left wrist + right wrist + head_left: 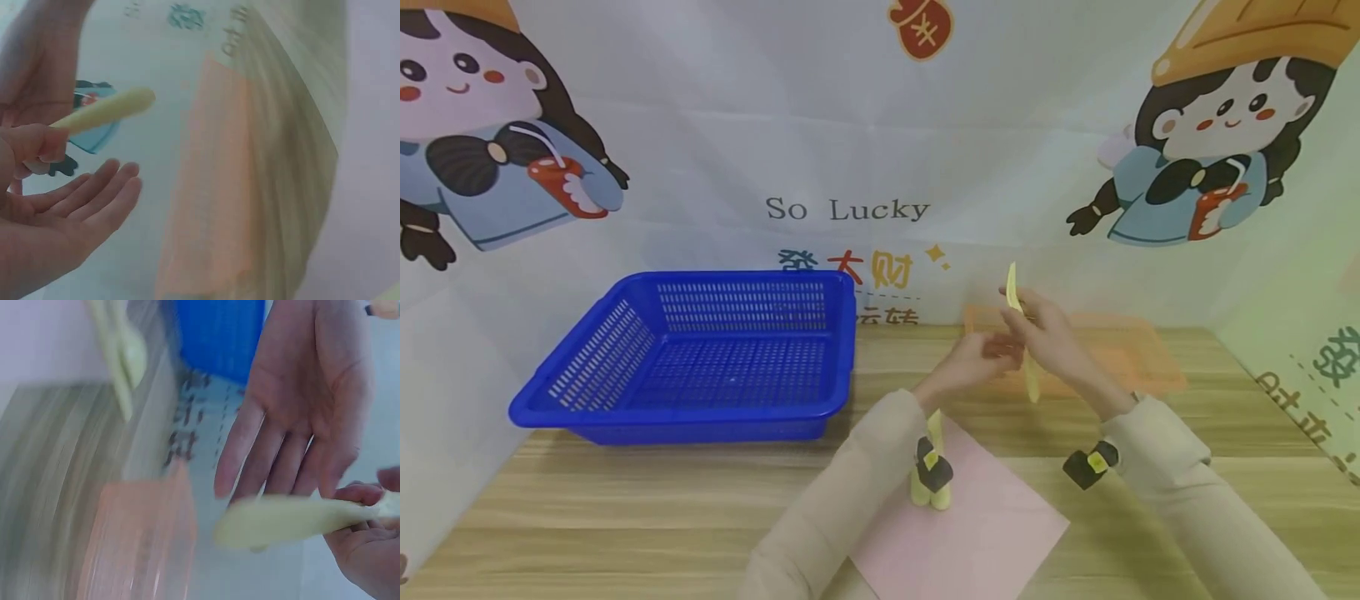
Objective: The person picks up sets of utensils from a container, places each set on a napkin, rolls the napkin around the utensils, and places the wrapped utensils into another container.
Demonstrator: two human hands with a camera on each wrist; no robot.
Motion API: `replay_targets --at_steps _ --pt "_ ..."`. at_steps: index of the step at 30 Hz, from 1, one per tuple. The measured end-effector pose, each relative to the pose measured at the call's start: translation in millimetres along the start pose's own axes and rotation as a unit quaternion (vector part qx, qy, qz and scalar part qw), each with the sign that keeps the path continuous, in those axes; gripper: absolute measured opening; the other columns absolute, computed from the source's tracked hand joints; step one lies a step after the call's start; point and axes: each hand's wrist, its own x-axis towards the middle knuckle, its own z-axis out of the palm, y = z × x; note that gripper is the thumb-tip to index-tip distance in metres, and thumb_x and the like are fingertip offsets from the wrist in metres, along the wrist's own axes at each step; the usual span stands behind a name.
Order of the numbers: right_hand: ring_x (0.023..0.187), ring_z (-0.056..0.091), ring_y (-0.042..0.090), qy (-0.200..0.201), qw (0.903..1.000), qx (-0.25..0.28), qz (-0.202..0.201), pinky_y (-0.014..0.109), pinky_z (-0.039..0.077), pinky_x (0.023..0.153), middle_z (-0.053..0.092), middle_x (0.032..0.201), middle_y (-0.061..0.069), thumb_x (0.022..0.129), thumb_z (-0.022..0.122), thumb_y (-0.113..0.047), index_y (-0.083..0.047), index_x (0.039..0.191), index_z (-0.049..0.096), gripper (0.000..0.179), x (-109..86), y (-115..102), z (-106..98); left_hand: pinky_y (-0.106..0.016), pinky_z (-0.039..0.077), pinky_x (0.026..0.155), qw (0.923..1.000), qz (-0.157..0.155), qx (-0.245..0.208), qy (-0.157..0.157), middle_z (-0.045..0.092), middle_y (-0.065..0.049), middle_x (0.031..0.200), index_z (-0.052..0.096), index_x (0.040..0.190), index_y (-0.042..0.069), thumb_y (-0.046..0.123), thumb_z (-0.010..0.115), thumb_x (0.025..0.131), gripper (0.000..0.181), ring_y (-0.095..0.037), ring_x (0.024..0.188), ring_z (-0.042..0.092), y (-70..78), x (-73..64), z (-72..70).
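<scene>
My right hand [1045, 329] pinches a pale yellow table knife [1032, 379] around its middle, raised above the table in front of the orange basket. The knife's pointed end is up and its rounded end down in the head view. Close beside it, my left hand [300, 425] has its fingers extended, palm showing in the right wrist view. Its fingertips overlap the knife there. Several more pale yellow utensils [940, 500] lie on a pink square sheet [992, 517], partly hidden by the left wrist's camera and sleeve.
A deep blue plastic basket [685, 425] stands at the left of the wooden table [625, 517]. The shallow orange basket [1138, 350] sits at the back right, against a printed cloth backdrop [1000, 125].
</scene>
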Motion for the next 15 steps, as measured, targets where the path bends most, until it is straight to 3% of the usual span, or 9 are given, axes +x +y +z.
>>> replay_targets --at_steps 3,7,10,15 --pt "0.062 0.04 0.011 -0.003 0.9922 0.122 0.025 0.021 0.038 0.059 0.038 0.073 0.006 0.097 0.032 -0.014 0.008 0.131 0.033 0.04 -4.4 -9 1 -0.034 0.046 0.087 0.9943 -0.005 -0.088 -0.06 0.054 -0.021 0.118 0.046 0.122 -0.007 0.006 0.048 0.09 0.034 -0.029 0.107 0.054 3.7 -7.4 -4.6" --pt "0.061 0.036 0.007 -0.014 0.9637 0.261 0.055 0.018 0.038 0.057 0.035 0.072 0.0 0.098 0.026 -0.015 0.008 0.132 0.027 0.042 -10.3 -17 2 -0.033 0.048 0.085 0.9826 -0.004 -0.135 -0.127 0.056 -0.025 0.114 0.049 0.118 -0.01 0.004 0.046 0.091 0.031 -0.031 0.103 0.056 7.3 -19.9 -10.3" --pt "0.064 0.042 0.007 -0.023 0.962 0.266 0.056 0.017 0.042 0.061 0.044 0.073 -0.001 0.098 0.026 -0.017 0.007 0.133 0.028 0.042 -13.9 -19 5 -0.033 0.051 0.079 0.982 0.002 -0.124 -0.142 0.058 -0.027 0.107 0.052 0.112 -0.012 0.002 0.049 0.089 0.027 -0.029 0.093 0.061 9.9 -28.8 -12.6" --pt "0.084 0.052 0.011 -0.034 0.9817 0.184 0.032 0.024 0.046 0.083 0.055 0.084 0.003 0.098 0.028 -0.022 0.008 0.125 0.039 0.042 -21.8 -18 12 -0.031 0.053 0.072 0.9875 0.007 -0.078 -0.136 0.059 -0.025 0.105 0.055 0.106 -0.012 0.004 0.052 0.088 0.024 -0.02 0.085 0.063 11.6 -41.1 -15.0"
